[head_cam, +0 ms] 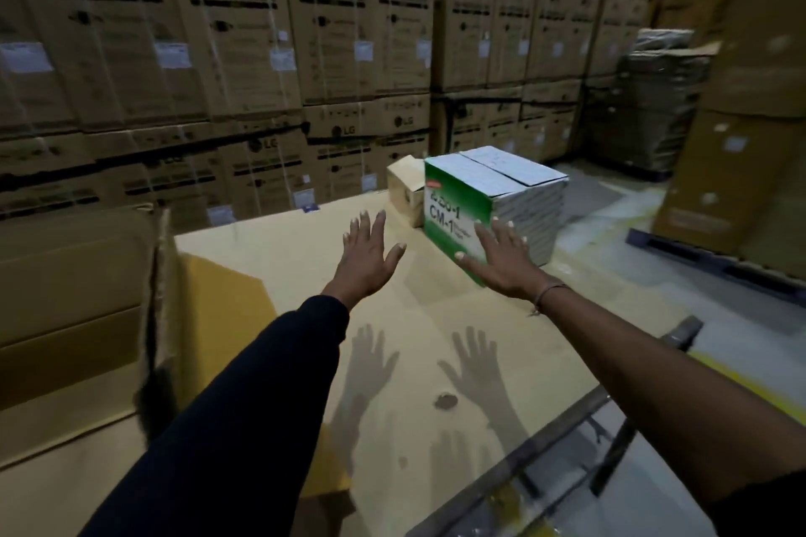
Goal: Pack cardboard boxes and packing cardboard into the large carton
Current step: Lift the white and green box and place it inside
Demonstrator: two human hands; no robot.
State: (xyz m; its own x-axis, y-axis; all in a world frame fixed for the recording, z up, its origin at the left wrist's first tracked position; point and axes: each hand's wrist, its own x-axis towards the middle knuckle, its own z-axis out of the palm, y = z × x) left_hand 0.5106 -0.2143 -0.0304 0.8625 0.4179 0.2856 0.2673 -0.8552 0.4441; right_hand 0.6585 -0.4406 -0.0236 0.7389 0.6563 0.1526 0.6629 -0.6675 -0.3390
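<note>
A green and white box (462,192) marked CM-1 stands on a cardboard-covered surface (305,275), at its far right. Behind it, at its left, sits a small brown box (403,187). My right hand (501,262) is stretched out with straight, spread fingers in front of the green box's near corner; whether it touches the box I cannot tell. Held in the air to the left of that box, my left hand (366,257) has its fingers spread and holds nothing. A large brown carton (74,310) stands at the left, and a yellowish cardboard flap (222,301) lies beside it.
Tall stacks of brown LG cartons (261,57) wall off the back. A wrapped pallet of flat cardboard (654,100) stands at the far right, with more big cartons (750,122) beyond. A metal frame (567,427) edges the surface at the lower right, over grey floor.
</note>
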